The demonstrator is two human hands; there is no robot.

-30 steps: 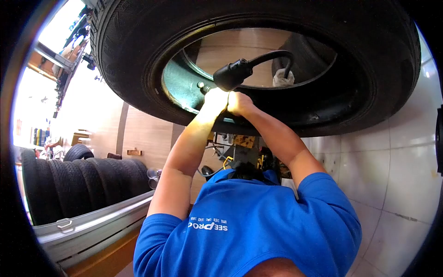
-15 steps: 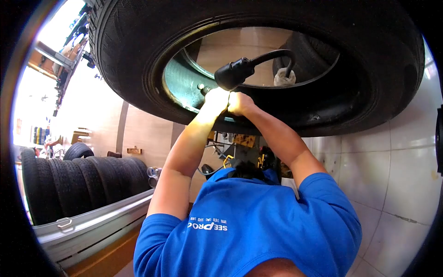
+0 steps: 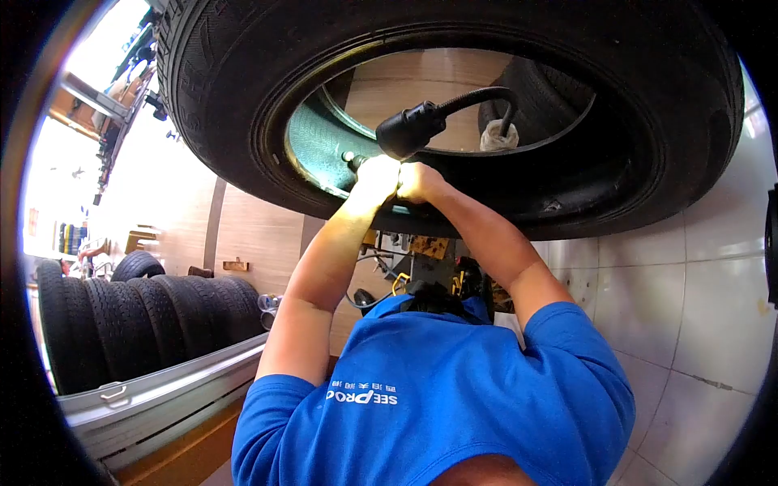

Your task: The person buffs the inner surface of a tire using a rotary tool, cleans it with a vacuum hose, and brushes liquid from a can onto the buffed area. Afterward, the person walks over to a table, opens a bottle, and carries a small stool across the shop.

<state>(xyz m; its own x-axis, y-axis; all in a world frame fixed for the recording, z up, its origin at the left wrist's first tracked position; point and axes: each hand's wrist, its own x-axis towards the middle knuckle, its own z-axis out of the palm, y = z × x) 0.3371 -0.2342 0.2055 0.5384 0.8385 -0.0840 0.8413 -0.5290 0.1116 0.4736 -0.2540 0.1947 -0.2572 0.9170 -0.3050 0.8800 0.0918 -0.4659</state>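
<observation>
Evidently raised for easy reach, the tyre [image 3: 689, 105] tilts before the person [image 3: 478, 389], and a lamp [image 3: 409, 130] bends inside it, likely to light the inner wall [image 3: 318, 146]. Both arms [image 3: 312, 275] stretch forward into it, the right hand [image 3: 418, 181] bunched beside the left hand [image 3: 379, 176], its hold hidden from me; the left clasps a dark tool [image 3: 355, 161] near that lit wall.

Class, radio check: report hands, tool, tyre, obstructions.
Left hand gripping dark tool; right hand beside it, grip hidden. Both hands at tyre opening. Black lamp close by, possible obstruction.
</observation>
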